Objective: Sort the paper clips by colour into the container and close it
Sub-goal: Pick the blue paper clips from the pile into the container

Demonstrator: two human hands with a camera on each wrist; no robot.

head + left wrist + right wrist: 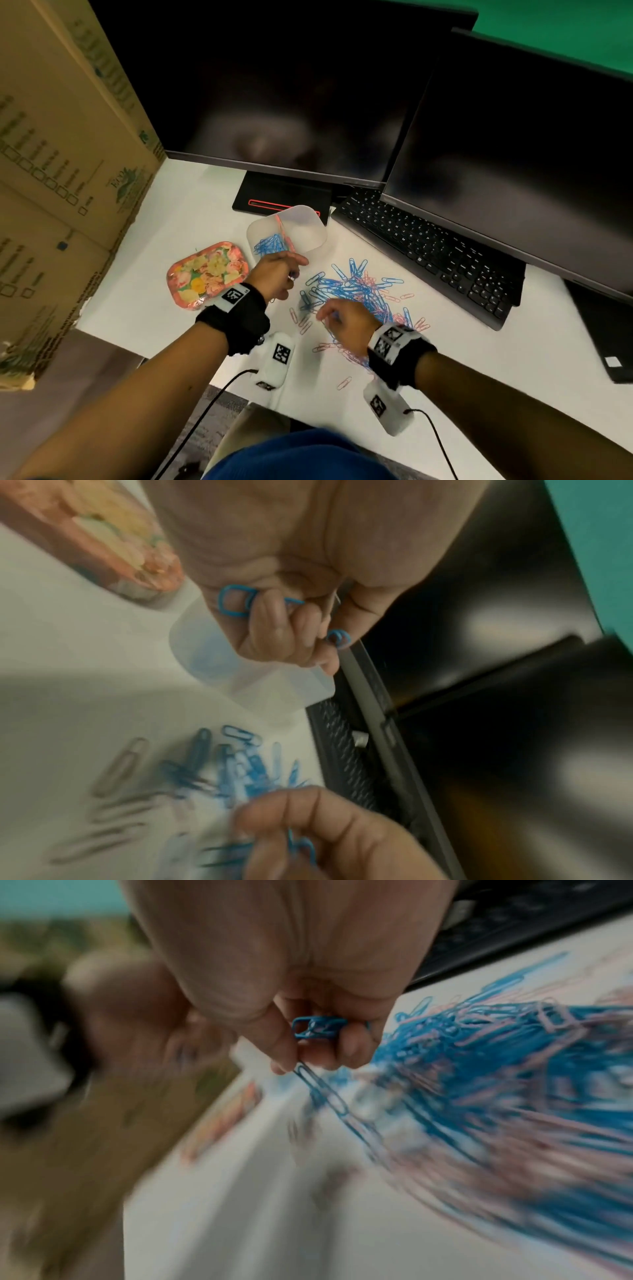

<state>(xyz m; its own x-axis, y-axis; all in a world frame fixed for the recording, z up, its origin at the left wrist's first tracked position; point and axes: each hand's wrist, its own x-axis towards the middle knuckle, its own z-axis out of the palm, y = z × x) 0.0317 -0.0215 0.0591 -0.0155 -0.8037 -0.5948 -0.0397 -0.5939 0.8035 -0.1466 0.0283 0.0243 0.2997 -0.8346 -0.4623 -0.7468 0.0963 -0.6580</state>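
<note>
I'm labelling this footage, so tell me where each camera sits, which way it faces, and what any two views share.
Head: worn on the head, looking down at the desk, the paper clip pile and the container; both forearms show.
Left wrist: looks along the left hand, gripping blue clips, toward the container.
Right wrist: looks along the right hand, holding blue clips, across the pile.
Shared: both wrist views show the pile; the left one also catches the right hand.

Blue paper clips [346, 286] and pink paper clips [406, 296] on a white desk [191, 219]; floral orange-pink lid [207, 272].
</note>
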